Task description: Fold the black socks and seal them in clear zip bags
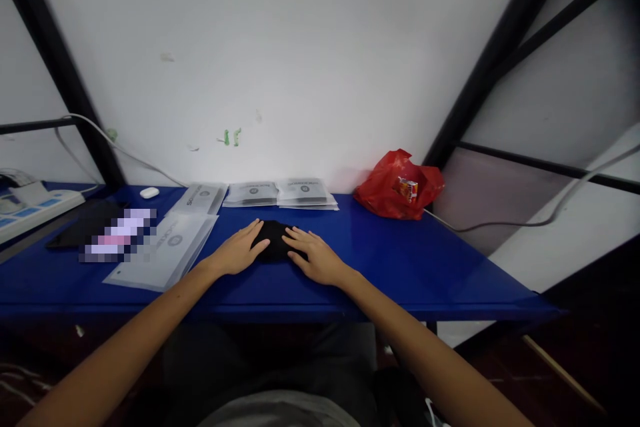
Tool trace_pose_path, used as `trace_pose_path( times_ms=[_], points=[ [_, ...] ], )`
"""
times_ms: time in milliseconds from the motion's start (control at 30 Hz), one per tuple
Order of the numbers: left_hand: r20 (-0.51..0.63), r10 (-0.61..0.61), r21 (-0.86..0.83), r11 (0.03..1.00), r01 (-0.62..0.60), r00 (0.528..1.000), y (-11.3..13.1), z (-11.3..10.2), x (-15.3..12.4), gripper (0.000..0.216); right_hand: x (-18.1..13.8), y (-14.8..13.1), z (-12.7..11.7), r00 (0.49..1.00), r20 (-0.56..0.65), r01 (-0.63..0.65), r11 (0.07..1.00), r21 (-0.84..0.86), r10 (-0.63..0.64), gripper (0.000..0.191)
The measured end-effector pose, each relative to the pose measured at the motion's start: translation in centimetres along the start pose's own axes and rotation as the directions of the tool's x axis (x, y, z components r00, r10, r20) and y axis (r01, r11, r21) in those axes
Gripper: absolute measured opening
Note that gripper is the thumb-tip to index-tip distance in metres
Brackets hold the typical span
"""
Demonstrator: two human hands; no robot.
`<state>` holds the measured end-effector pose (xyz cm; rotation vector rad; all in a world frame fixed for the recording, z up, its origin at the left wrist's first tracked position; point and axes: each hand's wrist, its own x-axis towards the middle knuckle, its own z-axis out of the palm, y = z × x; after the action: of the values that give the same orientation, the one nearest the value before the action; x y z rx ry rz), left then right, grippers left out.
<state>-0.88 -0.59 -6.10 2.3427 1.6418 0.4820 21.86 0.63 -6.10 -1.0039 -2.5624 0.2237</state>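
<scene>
Black cloth (274, 240) sits at twelve o'clock — our left hand (239, 252) and right hand (316, 257) press it, fingers spread flat; we'd keep pressure even.

A blue table (425, 260) stands against a white wall (300, 47) between black frame bars (500, 47).

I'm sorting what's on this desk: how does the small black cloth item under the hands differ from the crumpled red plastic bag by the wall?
The small black cloth item lies low mid-table, while the crumpled red plastic bag stands puffed up at the back against the wall. The cloth is matte black and smaller; the bag is glossy red and bigger. The left hand and right hand rest on the cloth; nothing touches the bag. Both sit on the blue table.
</scene>
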Motion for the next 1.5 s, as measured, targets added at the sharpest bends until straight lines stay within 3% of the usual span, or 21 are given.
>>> trace_pose_path(
  times_ms=[200,433,600,733,833,933,1100,1233,1400,1500],
  points=[
    [0.005,-0.002,0.002,1.0,0.002,1.0,0.4,0.4,1.0,0.063,-0.4,-0.3,-0.7,0.998,-0.031,-0.049,0.995,-0.092,0.046,0.038],
    [-0.133,0.087,0.103,0.992,-0.073,0.987,3.6,2.3,2.9,0.055,-2.1,0.6,-1.7,0.982,-0.122,-0.17,0.961,-0.219,0.146,0.033],
    [-0.088,0.157,0.078,0.985,-0.151,0.984,4.6,2.4,2.8,0.064,-3.1,1.8,-2.8,0.964,-0.133,-0.258,0.928,-0.27,0.229,0.033],
    [-0.068,0.148,0.046,0.988,-0.145,0.987,3.7,1.6,1.8,0.063,-2.5,2.1,-3.9,0.96,-0.163,-0.265,0.928,-0.263,0.228,0.035],
    [-0.06,0.14,0.065,0.989,-0.136,0.988,2.5,0.9,0.7,0.059,-0.8,2.1,-3.9,0.977,-0.185,-0.143,0.974,-0.178,0.109,0.038],
    [-0.052,0.115,0.11,0.988,-0.109,0.992,1.0,0.2,-0.5,0.054,1.2,1.8,-3.0,0.993,-0.116,-0.027,0.997,-0.066,0.019,0.039],
    [-0.069,0.038,0.163,0.986,-0.026,0.997,-1.7,-1.6,-2.5,0.049,2.4,1.5,-1.0,0.999,0.033,-0.01,0.997,-0.07,0.012,0.037],
    [-0.149,-0.009,0.246,0.968,0.046,0.989,-3.2,-2.9,-3.9,0.047,1.7,1.9,-0.5,0.983,-0.026,-0.186,0.966,-0.18,0.184,0.04],
    [-0.239,-0.077,0.364,0.917,0.162,0.968,-3.5,-3.7,-5.1,0.045,0.8,2.9,-1.9,0.867,-0.155,-0.499,0.821,-0.279,0.474,0.054],
    [-0.244,-0.09,0.378,0.908,0.18,0.966,-3.8,-3.9,-5.5,0.045,0.3,3.2,-3.6,0.84,-0.123,-0.539,0.789,-0.296,0.528,0.063]
  ],
)
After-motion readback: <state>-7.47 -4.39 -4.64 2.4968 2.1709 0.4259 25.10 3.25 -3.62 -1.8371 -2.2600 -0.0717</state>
